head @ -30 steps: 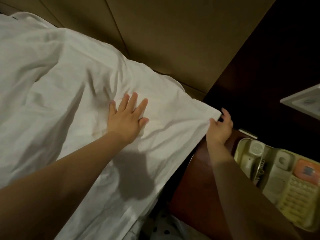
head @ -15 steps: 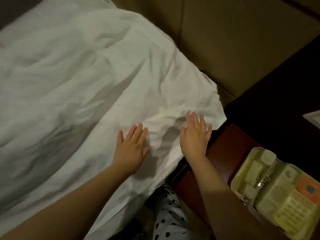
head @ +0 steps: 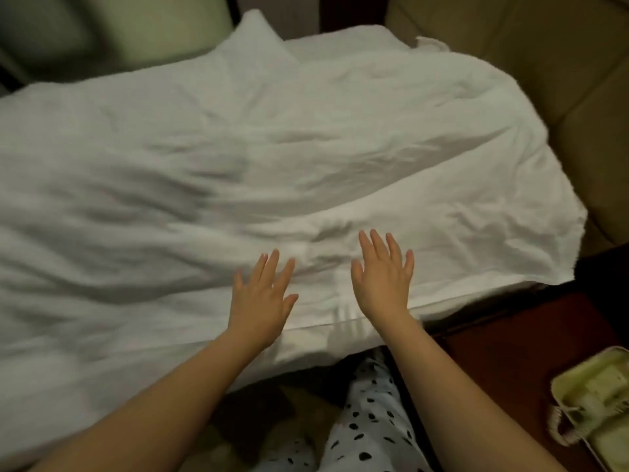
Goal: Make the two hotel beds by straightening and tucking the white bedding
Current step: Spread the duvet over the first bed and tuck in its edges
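Note:
A wrinkled white duvet (head: 238,158) covers the bed and fills most of the view, its corner reaching the right near the headboard. A white pillow (head: 253,46) pokes out at the far edge. My left hand (head: 260,294) lies flat, fingers spread, on the duvet near its front edge. My right hand (head: 383,277) rests flat beside it, a little further right, fingers apart. Neither hand holds any fabric.
A tan padded headboard (head: 544,63) runs along the right. A dark red-brown nightstand (head: 510,352) stands at lower right with a cream telephone (head: 599,400) on it. My polka-dot trouser leg (head: 367,417) shows below, between bed and nightstand.
My right hand let go of the duvet corner and came down flat on the cover. Both hands slid left along the front edge, away from the corner, as the view swung left.

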The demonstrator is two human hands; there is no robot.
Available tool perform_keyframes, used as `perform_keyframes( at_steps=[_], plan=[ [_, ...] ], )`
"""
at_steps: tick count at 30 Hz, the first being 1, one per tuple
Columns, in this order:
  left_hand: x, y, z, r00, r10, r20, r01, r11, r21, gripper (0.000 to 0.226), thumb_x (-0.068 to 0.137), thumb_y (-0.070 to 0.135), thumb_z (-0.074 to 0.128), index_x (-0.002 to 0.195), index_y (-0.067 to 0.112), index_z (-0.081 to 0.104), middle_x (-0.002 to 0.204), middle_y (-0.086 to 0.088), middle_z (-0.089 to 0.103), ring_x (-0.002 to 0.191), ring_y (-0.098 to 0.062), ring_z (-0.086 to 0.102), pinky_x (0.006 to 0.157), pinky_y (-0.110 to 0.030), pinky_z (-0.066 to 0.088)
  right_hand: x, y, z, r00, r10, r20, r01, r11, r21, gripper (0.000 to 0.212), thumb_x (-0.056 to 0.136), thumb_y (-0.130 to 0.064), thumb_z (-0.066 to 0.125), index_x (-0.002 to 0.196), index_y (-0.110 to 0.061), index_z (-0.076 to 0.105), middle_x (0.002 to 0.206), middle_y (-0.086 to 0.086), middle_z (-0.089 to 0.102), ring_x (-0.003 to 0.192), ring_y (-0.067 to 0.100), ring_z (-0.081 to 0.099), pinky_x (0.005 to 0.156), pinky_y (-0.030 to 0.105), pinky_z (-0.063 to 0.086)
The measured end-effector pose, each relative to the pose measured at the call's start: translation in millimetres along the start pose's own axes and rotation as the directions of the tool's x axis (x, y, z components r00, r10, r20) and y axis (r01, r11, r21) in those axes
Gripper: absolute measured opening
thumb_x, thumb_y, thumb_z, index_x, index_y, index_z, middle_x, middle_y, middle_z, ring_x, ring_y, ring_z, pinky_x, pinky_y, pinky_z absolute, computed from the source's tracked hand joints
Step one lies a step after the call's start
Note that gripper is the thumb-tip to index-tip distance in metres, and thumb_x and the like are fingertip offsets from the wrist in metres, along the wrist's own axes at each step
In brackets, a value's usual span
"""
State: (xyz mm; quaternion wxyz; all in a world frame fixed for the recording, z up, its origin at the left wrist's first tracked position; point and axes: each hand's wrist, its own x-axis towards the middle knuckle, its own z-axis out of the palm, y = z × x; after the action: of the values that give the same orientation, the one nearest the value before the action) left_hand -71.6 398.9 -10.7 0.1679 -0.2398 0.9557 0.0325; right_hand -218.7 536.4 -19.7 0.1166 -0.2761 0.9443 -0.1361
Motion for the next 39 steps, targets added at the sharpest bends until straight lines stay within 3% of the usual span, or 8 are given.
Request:
perform_keyframes(
  at_steps=[5,10,13,16,20,26,32,39],
  plan=[
    [-115,-109,34,0.988,-0.15,0.046,0.15,0.989,-0.01,0.06,0.1,0.049,0.018,0.15,0.031,-0.01,0.158,-0.002,-0.017,0.146,-0.021,-0.011,0.115,-0.049,-0.001,-74,-108,64,0.974,-0.179,0.14,0.184,0.983,-0.023,0.051,0.102,-0.037,0.033,0.151,-0.027,0.022,0.159,-0.006,0.017,0.148,0.018,0.006,0.117,0.048,0.0],
    [-164,-193,67,0.953,-0.283,0.106,0.294,0.951,-0.097,0.059,0.1,0.049,0.023,0.151,0.032,-0.001,0.16,-0.001,-0.006,0.147,-0.021,-0.002,0.116,-0.048,0.007,-106,-170,111,0.925,-0.258,0.279,0.284,0.957,-0.058,0.046,0.102,-0.043,0.03,0.147,-0.03,0.03,0.156,-0.008,0.027,0.147,0.016,0.011,0.117,0.048,-0.001],
    [-163,-237,95,0.93,-0.304,0.206,0.34,0.925,-0.169,0.058,0.1,0.048,0.03,0.151,0.033,0.008,0.16,-0.001,0.007,0.145,-0.023,0.013,0.115,-0.047,0.019,-101,-204,146,0.886,-0.308,0.346,0.353,0.933,-0.075,0.042,0.102,-0.042,0.033,0.142,-0.031,0.04,0.15,-0.008,0.037,0.145,0.017,0.019,0.117,0.047,0.0],
    [-152,-259,108,0.946,-0.276,0.167,0.301,0.942,-0.151,0.053,0.1,0.046,0.035,0.149,0.035,0.018,0.158,-0.001,0.018,0.141,-0.024,0.023,0.112,-0.047,0.025,-91,-219,160,0.868,-0.383,0.316,0.423,0.904,-0.065,0.037,0.101,-0.041,0.038,0.135,-0.032,0.049,0.144,-0.008,0.045,0.141,0.018,0.027,0.116,0.047,0.004],
    [-121,-310,148,0.928,-0.286,0.24,0.335,0.921,-0.197,0.047,0.098,0.041,0.044,0.144,0.036,0.035,0.154,-0.004,0.027,0.136,-0.027,0.032,0.108,-0.042,0.032,-67,-258,227,0.796,-0.454,0.4,0.497,0.868,-0.004,0.033,0.099,-0.038,0.044,0.129,-0.032,0.056,0.137,-0.007,0.052,0.133,0.019,0.037,0.111,0.041,0.016],
    [-105,-376,171,0.914,-0.344,0.217,0.392,0.885,-0.25,0.056,0.094,0.044,0.05,0.146,0.032,0.032,0.154,-0.008,0.026,0.136,-0.03,0.029,0.107,-0.043,0.029,-46,-331,273,0.724,-0.562,0.401,0.584,0.808,0.079,0.035,0.092,-0.033,0.057,0.126,-0.023,0.06,0.129,0.0,0.059,0.121,0.025,0.048,0.102,0.042,0.026],
    [-127,-425,172,0.901,-0.371,0.224,0.42,0.873,-0.246,0.06,0.094,0.044,0.05,0.148,0.036,0.026,0.156,-0.007,0.021,0.14,-0.028,0.025,0.107,-0.045,0.031,-53,-411,293,0.565,-0.694,0.447,0.74,0.665,0.098,0.04,0.092,-0.037,0.056,0.13,-0.025,0.053,0.135,-0.002,0.052,0.125,0.024,0.043,0.102,0.038,0.025],
    [-150,-485,187,0.9,-0.406,0.161,0.436,0.848,-0.3,0.066,0.093,0.046,0.05,0.15,0.033,0.019,0.157,-0.005,0.017,0.142,-0.023,0.02,0.109,-0.044,0.026,-93,-488,330,0.575,-0.73,0.371,0.727,0.663,0.177,0.047,0.076,-0.028,0.075,0.12,-0.016,0.063,0.119,0.007,0.064,0.106,0.03,0.059,0.087,0.041,0.042]
  ],
)
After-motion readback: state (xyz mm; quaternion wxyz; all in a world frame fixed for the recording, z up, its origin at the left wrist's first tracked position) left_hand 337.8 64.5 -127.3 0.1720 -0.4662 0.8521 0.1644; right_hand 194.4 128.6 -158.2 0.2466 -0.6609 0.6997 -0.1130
